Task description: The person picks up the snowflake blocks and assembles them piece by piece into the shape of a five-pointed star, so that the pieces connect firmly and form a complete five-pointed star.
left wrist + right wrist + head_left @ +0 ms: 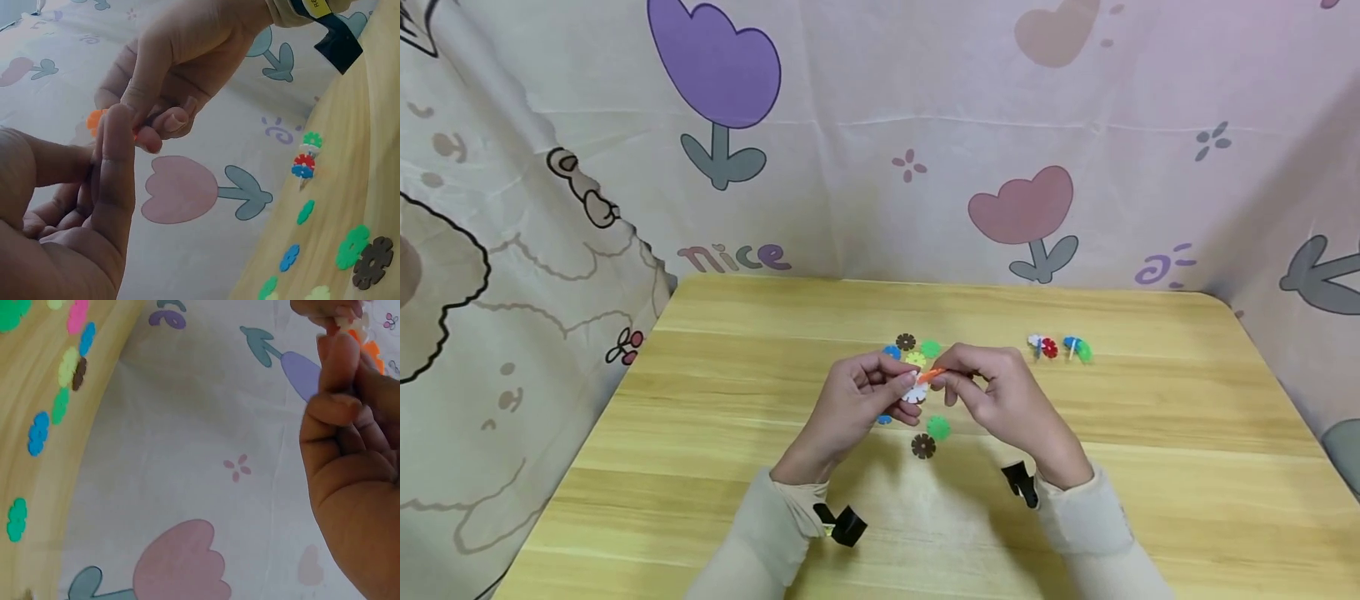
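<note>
In the head view my left hand (868, 387) pinches a white notched disc (915, 392) between thumb and fingers. Facing it, my right hand (1000, 387) pinches an orange notched disc (931, 375), seen nearly edge-on. The two discs meet between the fingertips above the table. From the left wrist view, the orange disc (95, 122) peeks out behind the fingers, and the white one is hidden. The right wrist view shows the orange disc (373, 355) beside a bit of the white disc (345, 324); how far they slot together I cannot tell.
Loose notched discs lie on the wooden table (700, 417), among them a brown disc (923, 446), a green disc (937, 427) and a yellow disc (915, 358). To the right stand two joined groups, one red and white (1043, 346), one blue and green (1078, 348). A patterned cloth (880, 200) hangs behind.
</note>
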Tool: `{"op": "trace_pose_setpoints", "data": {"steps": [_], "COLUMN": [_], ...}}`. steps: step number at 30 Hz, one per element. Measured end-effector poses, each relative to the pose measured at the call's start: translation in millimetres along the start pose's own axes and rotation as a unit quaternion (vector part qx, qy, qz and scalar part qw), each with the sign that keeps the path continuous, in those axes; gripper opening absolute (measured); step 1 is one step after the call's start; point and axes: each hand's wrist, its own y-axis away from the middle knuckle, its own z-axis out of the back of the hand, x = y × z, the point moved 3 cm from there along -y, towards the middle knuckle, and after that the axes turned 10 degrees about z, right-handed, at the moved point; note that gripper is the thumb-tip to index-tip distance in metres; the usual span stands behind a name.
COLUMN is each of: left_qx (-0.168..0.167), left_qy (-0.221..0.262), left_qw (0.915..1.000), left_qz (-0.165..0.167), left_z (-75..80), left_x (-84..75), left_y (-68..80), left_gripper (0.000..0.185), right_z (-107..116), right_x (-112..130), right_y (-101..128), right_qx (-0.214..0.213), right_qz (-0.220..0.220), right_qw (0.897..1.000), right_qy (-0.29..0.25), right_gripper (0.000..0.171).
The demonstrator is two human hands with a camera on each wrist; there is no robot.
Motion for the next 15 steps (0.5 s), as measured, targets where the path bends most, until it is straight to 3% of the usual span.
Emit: {"op": "trace_pose_setpoints", "data": {"steps": [15], "left_qx": [0.003], "left_qy": [-0.009], "left_qw": [1.0000], "left_qz": [-0.003], "left_z": [6.8], "left_x": [-2.1], "left_y": [0.1], "left_gripper": [0.017], "right_z": [13.8], "right_x": [-7.4], "right_y": [4.8], "right_qx": [0.038], "right_qz": [-0.069], "right_qw": [0.996], "right_qy": [0.030], "right_gripper": [0.012]}}
